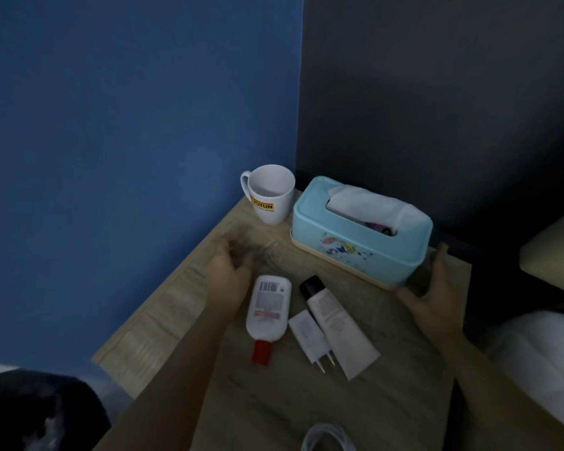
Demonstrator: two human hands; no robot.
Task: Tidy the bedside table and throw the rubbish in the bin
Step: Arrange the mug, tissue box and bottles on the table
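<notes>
White cable (326,438) lies nearest. Right hand (428,296) hovers, fingers (441,255) spread and empty, beside the tissue box (360,237). The blurred left hand (230,266), grip unclear, might topple the mug (269,195) left of it.

Blue wall (127,125) meets dark grey wall (437,92) at a corner behind the light wood-grain counter (306,402). White bedding (541,353) lies at the right edge, beside the counter. Lighting is dim.

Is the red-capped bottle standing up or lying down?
Lying down. The bottle lies flat on the table, barcode label facing up.
</notes>
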